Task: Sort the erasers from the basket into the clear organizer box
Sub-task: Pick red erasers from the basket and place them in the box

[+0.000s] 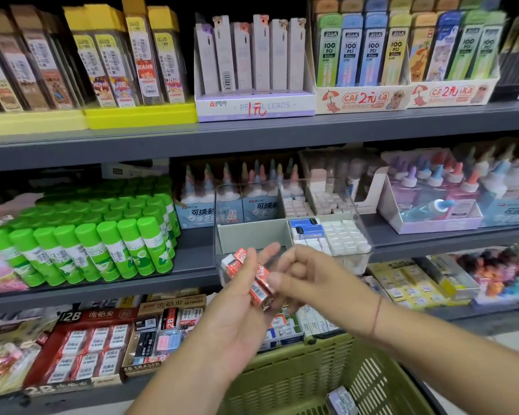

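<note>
— What is the left hand (pixel 237 307) doing?

— It is turned palm up and holds a small stack of red erasers (pixel 259 284). They lie across its fingers, and the thumb rests over them and pins them there.

— And the right hand (pixel 300 274)?

— It is just beside the left, on the far side of the stack. Its fingers are curled in and its thumb tip is against the red wrappers (I cannot tell whether it actually pinches one or only touches).

— Where is the clear organizer box (pixel 360 232)?

— Directly beyond both hands, on the grey shelf (pixel 192 265). Its front wall is just behind the fingertips. The compartments beyond the right hand hold blue-sleeved erasers (pixel 307 229) and rows of white erasers (pixel 346 236).

— The basket?

— The green basket (pixel 306 381) sits beneath the wrists, nearer the person than the hands. One wrapped item (pixel 340 399) lies in it under the right forearm; it is too blurred to name.

— Anything else close by?

— The green glue sticks (pixel 102 244) are packed upright on the same shelf, out past the left hand. Boxed erasers (pixel 93 351) are on the shelf below it.
</note>
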Tool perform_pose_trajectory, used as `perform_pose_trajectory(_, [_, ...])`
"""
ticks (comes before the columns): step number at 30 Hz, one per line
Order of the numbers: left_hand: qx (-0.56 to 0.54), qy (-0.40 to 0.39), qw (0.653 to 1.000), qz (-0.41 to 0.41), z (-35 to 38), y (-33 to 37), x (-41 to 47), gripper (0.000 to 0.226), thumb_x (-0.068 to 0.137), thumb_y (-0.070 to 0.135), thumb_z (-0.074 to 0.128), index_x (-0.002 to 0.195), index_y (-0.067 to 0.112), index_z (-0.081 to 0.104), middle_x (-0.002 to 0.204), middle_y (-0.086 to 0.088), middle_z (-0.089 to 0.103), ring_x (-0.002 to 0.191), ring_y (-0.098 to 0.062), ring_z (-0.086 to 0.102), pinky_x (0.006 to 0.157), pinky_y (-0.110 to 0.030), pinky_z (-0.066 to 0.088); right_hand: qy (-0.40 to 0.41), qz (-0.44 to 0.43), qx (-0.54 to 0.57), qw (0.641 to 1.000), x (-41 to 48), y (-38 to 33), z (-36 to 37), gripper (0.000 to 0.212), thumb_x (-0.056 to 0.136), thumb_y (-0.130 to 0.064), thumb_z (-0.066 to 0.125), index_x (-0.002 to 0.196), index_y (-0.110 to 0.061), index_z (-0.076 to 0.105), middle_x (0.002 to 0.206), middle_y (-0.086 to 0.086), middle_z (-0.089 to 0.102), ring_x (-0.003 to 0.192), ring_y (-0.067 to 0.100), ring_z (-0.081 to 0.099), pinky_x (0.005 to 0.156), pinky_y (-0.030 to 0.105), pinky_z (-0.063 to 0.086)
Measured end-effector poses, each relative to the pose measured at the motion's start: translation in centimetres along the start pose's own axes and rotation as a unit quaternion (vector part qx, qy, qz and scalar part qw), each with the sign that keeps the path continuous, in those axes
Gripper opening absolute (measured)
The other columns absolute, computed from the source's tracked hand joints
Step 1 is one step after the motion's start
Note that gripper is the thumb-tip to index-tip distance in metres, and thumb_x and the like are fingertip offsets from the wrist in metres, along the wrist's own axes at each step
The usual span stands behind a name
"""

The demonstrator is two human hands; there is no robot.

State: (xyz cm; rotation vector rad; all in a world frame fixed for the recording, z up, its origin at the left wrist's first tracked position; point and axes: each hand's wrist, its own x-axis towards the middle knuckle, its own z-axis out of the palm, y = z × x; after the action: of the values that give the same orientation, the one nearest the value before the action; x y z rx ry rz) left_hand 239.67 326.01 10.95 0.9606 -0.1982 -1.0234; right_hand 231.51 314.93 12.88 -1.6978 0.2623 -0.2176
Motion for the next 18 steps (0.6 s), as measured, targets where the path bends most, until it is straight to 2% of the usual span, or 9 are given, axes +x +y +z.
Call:
perform_pose_trajectory(3, [0.034,-0.016,0.999,0.006,0.2,-0.3,-0.2,0.055,0.081,0.05,0.048,0.124,0.018,0.061,0.118,-0.011,0.068,0.096,-0.018,0.058,0.088,-0.032,0.049,0.022,0.003,0.095,0.995,-0.2,0.5,0.6,0.014,0.082,-0.005,0.067,0.083,-0.005,0.053,0.064,0.011,0.063,0.054,0.015,0.062,0.051,0.021,0.05])
perform_pose_trajectory(5, [0.057,-0.004,0.998,0.018,0.1,-0.2,-0.1,0.055,0.081,0.048,0.05,0.123,0.014,0.063,0.122,-0.015,0.065,0.1,-0.019,0.06,0.096,-0.036,0.049,0.028,-0.001,0.095,0.995,0.2,0.3,-0.8,0.018,0.074,-0.012,0.072,0.083,-0.005,0.058,0.063,0.009,0.066,0.054,0.015,0.062,0.051,0.021,0.051])
perform_pose_trajectory(6, [0.079,0.006,0.997,0.022,-0.1,-0.1,0.0,0.053,0.082,0.048,0.051,0.12,0.013,0.065,0.119,-0.012,0.067,0.103,-0.018,0.063,0.094,-0.036,0.05,0.047,-0.007,0.072,0.996,0.6,0.1,-2.0,0.019,0.073,-0.014,0.073,0.084,-0.005,0.061,0.065,0.008,0.068,0.055,0.014,0.062,0.051,0.02,0.051])
perform_pose_trajectory(7, [0.098,0.019,0.995,0.025,-0.3,0.2,0.1,0.051,0.082,0.048,0.05,0.117,0.013,0.065,0.112,-0.007,0.071,0.099,-0.016,0.067,0.087,-0.032,0.053,0.08,-0.019,0.033,0.996,1.1,-0.2,-3.5,0.016,0.074,-0.013,0.073,0.085,-0.007,0.063,0.067,0.007,0.069,0.056,0.013,0.063,0.052,0.019,0.05])
perform_pose_trajectory(9, [0.098,0.056,0.993,0.022,-0.7,0.5,0.3,0.042,0.084,0.045,0.052,0.107,0.011,0.062,0.089,-0.003,0.075,0.067,-0.015,0.068,0.06,-0.024,0.053,0.166,-0.057,-0.077,0.981,2.8,-1.0,-7.3,0.009,0.079,-0.009,0.072,0.086,-0.009,0.067,0.068,0.0,0.07,0.057,0.007,0.062,0.055,0.015,0.048])
perform_pose_trajectory(11, [0.075,0.092,0.993,0.0,-0.9,0.7,0.3,0.037,0.08,0.044,0.058,0.095,0.011,0.053,0.065,-0.001,0.063,0.044,-0.01,0.047,0.038,-0.019,0.037,0.228,-0.084,-0.185,0.952,4.8,-1.8,-10.8,0.009,0.082,-0.003,0.069,0.091,-0.004,0.069,0.065,-0.006,0.068,0.056,0.005,0.058,0.054,0.012,0.047])
perform_pose_trajectory(13, [0.07,0.103,0.992,-0.024,-0.9,0.7,0.5,0.036,0.079,0.044,0.061,0.089,0.013,0.047,0.058,0.0,0.051,0.042,-0.008,0.037,0.033,-0.018,0.028,0.246,-0.092,-0.307,0.915,6.8,-2.2,-13.3,0.014,0.083,-0.003,0.068,0.097,-0.003,0.068,0.074,0.001,0.066,0.064,0.011,0.058,0.063,0.015,0.049])
perform_pose_trajectory(15, [0.06,0.095,0.993,-0.041,-1.0,0.5,0.5,0.03,0.084,0.038,0.061,0.087,0.013,0.046,0.06,-0.002,0.05,0.044,-0.009,0.037,0.033,-0.019,0.027,0.216,-0.083,-0.413,0.881,8.2,-2.3,-14.6,0.022,0.081,-0.006,0.07,0.103,-0.009,0.066,0.083,0.004,0.066,0.075,0.016,0.06,0.074,0.02,0.047])
perform_pose_trajectory(18, [0.06,0.051,0.996,-0.047,-0.8,0.6,0.2,0.024,0.077,0.023,0.062,0.089,0.012,0.044,0.062,-0.004,0.049,0.046,-0.011,0.039,0.035,-0.02,0.028,0.171,-0.079,-0.51,0.839,9.4,-2.6,-15.0,0.023,0.08,-0.008,0.07,0.102,-0.011,0.068,0.09,0.003,0.069,0.078,0.013,0.058,0.068,0.009,0.036])
